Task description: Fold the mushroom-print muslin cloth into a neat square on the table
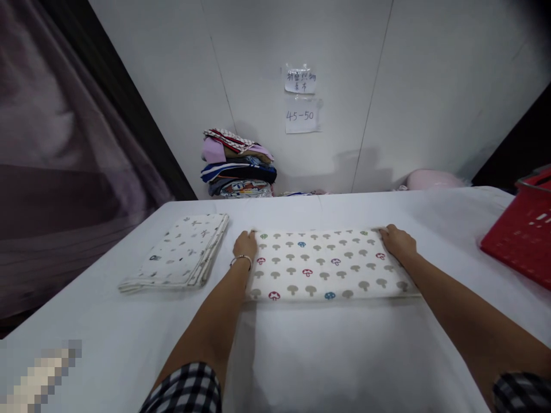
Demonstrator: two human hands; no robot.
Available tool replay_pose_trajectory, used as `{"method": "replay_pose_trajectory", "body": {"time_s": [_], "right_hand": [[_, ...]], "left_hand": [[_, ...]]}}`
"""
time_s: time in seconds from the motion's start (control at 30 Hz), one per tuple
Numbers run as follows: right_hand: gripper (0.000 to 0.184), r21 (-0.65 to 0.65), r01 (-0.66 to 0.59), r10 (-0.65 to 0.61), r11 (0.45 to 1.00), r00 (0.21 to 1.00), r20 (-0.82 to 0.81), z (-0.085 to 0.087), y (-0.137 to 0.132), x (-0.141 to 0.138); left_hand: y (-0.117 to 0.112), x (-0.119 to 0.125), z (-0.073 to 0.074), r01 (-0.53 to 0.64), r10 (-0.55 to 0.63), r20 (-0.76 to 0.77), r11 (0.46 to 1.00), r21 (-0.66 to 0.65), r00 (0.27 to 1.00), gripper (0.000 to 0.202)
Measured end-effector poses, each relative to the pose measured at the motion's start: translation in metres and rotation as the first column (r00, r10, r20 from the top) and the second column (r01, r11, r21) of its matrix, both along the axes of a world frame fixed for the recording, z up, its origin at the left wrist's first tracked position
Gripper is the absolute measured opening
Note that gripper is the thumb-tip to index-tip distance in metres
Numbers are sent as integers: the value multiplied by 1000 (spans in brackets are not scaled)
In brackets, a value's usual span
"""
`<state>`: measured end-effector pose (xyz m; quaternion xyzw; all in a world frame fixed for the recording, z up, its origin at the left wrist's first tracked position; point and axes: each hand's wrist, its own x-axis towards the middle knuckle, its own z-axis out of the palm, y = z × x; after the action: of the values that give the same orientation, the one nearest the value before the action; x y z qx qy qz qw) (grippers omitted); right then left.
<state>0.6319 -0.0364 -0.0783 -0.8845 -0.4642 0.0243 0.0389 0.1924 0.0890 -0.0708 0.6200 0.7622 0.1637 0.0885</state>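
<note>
A white cloth with a mushroom print lies folded into a wide rectangle on the white table. My left hand grips its far left corner, fingers closed on the edge. At the far right corner, my right hand pinches the fabric in the same way. The mushrooms are mostly grey-beige, with some red, blue, green and purple. To the left of my left hand rests a second folded cloth, white with small grey motifs, its layered edges facing right.
A red plastic basket stands at the table's right edge. Behind the table is a pile of folded fabrics, and a pink rounded object sits farther right. Two paper notes hang on the wall. A purplish curtain borders the left.
</note>
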Motion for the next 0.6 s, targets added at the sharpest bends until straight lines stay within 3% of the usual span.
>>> {"method": "replay_pose_trajectory", "body": {"time_s": [0.27,0.6], "right_hand": [[45,4,6,-6,1000,1000,11,0,0,-4],[47,-16,24,-25,1000,1000,-4,1,0,-2]], "left_hand": [[-3,6,5,-27,26,-13,999,-46,1000,32],[-2,4,0,-33,33,14,999,-11,999,30]]}}
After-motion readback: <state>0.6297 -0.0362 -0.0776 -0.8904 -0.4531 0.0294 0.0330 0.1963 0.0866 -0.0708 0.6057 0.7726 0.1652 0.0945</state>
